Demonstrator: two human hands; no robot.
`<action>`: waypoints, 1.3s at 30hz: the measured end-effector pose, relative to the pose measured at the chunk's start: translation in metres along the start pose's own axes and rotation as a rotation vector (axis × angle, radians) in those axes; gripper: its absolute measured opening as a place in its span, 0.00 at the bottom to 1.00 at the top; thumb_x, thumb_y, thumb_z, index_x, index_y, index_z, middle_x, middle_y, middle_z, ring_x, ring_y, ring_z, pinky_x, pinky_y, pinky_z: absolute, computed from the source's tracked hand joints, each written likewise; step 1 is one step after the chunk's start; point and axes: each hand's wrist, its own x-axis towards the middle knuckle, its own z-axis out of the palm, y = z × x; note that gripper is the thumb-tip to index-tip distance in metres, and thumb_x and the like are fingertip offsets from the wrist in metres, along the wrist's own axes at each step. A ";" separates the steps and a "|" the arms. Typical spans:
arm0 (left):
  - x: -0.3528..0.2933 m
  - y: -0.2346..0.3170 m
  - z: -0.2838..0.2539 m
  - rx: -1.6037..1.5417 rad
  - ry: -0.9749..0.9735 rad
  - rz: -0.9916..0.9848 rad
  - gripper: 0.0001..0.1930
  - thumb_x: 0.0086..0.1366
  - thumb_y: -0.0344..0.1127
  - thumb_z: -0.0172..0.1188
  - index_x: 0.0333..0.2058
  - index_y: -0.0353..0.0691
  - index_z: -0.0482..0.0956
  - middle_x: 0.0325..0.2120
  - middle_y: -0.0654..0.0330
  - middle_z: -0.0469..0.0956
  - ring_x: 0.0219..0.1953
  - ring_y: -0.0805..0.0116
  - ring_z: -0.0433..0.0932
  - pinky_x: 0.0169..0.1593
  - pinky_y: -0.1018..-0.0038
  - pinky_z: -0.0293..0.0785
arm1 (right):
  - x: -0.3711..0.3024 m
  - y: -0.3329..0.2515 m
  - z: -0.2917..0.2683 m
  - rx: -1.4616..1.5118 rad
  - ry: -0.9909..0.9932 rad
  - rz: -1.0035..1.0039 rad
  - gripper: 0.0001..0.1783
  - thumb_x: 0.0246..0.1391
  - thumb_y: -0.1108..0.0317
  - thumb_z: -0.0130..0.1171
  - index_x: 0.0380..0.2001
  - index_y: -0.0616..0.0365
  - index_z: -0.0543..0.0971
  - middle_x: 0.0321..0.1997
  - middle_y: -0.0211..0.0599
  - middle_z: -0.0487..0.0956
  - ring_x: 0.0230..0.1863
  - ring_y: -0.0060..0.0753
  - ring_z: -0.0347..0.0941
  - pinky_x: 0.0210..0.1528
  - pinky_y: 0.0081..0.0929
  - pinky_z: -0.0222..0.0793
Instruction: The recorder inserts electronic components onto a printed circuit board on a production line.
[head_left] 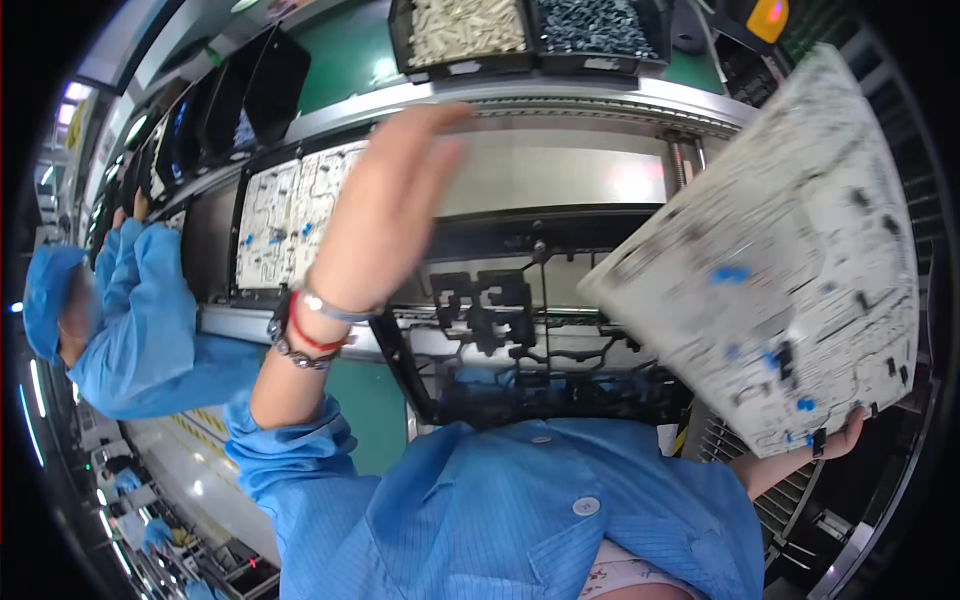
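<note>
A large white circuit board [760, 290] with blue and black components is raised at the right, tilted and slightly smeared by motion. My right hand [850, 440] grips its lower edge; most of that hand is hidden behind the board. My left hand [395, 190], a bracelet and red cord at its wrist, is over the conveyor line with fingers stretched out and nothing in them. Beneath and to its right lies a black carrier frame [490, 310] with cut-out shapes, leaning against the near rail. Partly behind my left forearm, another white circuit board [285, 220] lies on the line.
Beyond the far rail [600, 92] stand black bins, one with cream parts [465, 30], one with dark grey-blue parts [597, 30]. More black bins [250, 90] are at the far left. A co-worker in blue [150, 320] works at the left. A slatted metal rack [770, 500] is at the lower right.
</note>
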 end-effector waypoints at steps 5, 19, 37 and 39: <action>-0.093 -0.050 -0.004 -0.260 0.186 -0.502 0.19 0.69 0.40 0.40 0.54 0.35 0.62 0.42 0.54 0.74 0.44 0.68 0.73 0.48 0.76 0.66 | -0.104 0.033 0.048 0.216 -0.670 0.493 0.37 0.40 0.65 0.55 0.55 0.69 0.60 0.54 0.56 0.67 0.54 0.49 0.66 0.56 0.41 0.63; -0.156 -0.034 0.040 -0.931 0.382 -0.827 0.19 0.59 0.27 0.56 0.49 0.35 0.66 0.42 0.62 0.74 0.42 0.75 0.72 0.48 0.77 0.68 | -0.135 0.051 0.079 -0.243 -1.134 0.698 0.26 0.44 0.76 0.59 0.49 0.68 0.68 0.46 0.46 0.75 0.44 0.34 0.73 0.48 0.28 0.68; -0.148 -0.035 0.048 -0.871 0.331 -0.793 0.24 0.53 0.21 0.61 0.49 0.34 0.65 0.41 0.58 0.75 0.41 0.72 0.74 0.46 0.76 0.71 | -0.126 0.045 0.095 -1.263 -1.181 -1.130 0.45 0.39 0.69 0.64 0.61 0.62 0.54 0.61 0.52 0.56 0.57 0.52 0.56 0.56 0.38 0.56; -0.147 -0.037 0.051 -0.896 0.330 -0.777 0.24 0.53 0.21 0.61 0.49 0.35 0.65 0.41 0.59 0.75 0.41 0.72 0.74 0.46 0.76 0.71 | -0.111 0.059 0.098 -1.054 -1.270 -0.845 0.45 0.40 0.69 0.63 0.61 0.62 0.53 0.61 0.52 0.56 0.58 0.49 0.56 0.58 0.37 0.55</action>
